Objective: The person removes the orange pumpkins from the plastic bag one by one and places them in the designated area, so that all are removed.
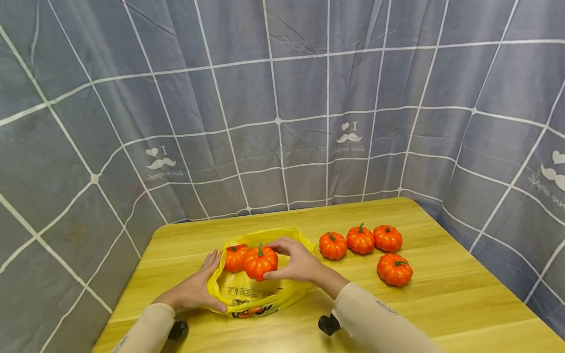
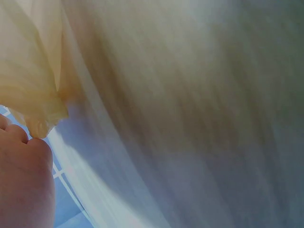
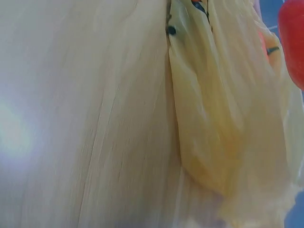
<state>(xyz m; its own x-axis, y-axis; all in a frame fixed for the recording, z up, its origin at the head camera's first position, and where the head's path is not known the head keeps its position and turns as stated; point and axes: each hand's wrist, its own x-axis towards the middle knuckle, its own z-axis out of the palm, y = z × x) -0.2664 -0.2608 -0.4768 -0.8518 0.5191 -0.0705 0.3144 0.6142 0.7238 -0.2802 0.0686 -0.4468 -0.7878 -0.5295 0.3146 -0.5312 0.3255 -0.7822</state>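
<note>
A yellow plastic bag (image 1: 289, 294) lies with its mouth spread wide, and an orange toy pumpkin (image 1: 235, 259) shows inside at its left. Over the opening, my right hand (image 1: 297, 262) holds a second toy pumpkin (image 1: 261, 263) with a green stem, thumb at its lower side and fingers at its upper right. My left hand (image 1: 198, 284) rests along the bag's left side, fingers extended toward the rear and thumb at the front. In the right wrist view, the held pumpkin (image 3: 292, 42) appears at the right edge, beside the bag (image 3: 213, 118).
Right of the bag on the wooden table (image 1: 335, 299) sit several more pumpkins: a left one (image 1: 333, 245), a middle one (image 1: 360, 239), a right one (image 1: 388, 239) and a nearer one (image 1: 395, 269). A grey checked curtain (image 1: 304, 88) hangs behind and at both sides.
</note>
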